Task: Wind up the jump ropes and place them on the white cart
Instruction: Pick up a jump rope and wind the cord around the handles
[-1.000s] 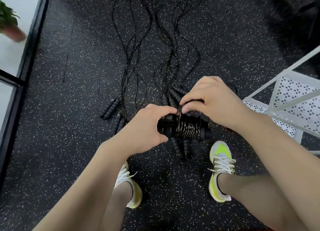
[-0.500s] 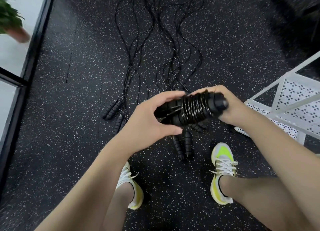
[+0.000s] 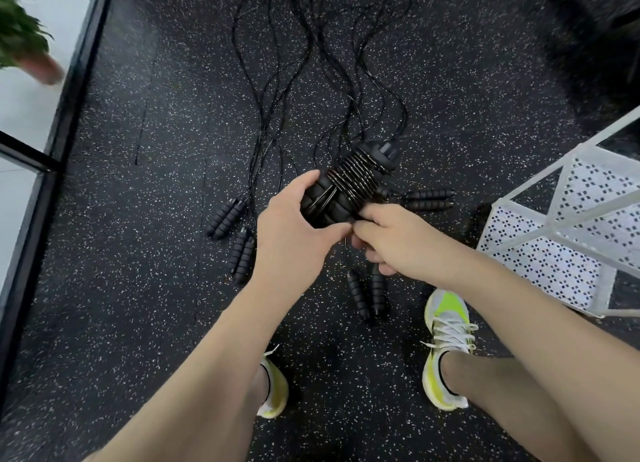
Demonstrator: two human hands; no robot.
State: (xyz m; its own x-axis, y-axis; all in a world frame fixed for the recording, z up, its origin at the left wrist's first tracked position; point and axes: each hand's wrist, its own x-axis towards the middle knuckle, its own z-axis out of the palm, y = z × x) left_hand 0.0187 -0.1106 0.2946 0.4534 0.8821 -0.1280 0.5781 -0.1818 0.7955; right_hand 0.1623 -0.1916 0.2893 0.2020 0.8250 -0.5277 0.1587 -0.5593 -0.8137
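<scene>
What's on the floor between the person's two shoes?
In the head view, only bare speckled floor lies between the left shoe and the right shoe. The nearest handles lie beyond that gap, under the hands.

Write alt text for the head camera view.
Two bare hands, left hand and right hand, grip a wound jump rope bundle above a speckled black floor. Unwound jump ropes lie ahead, and a white cart stands at right.
</scene>
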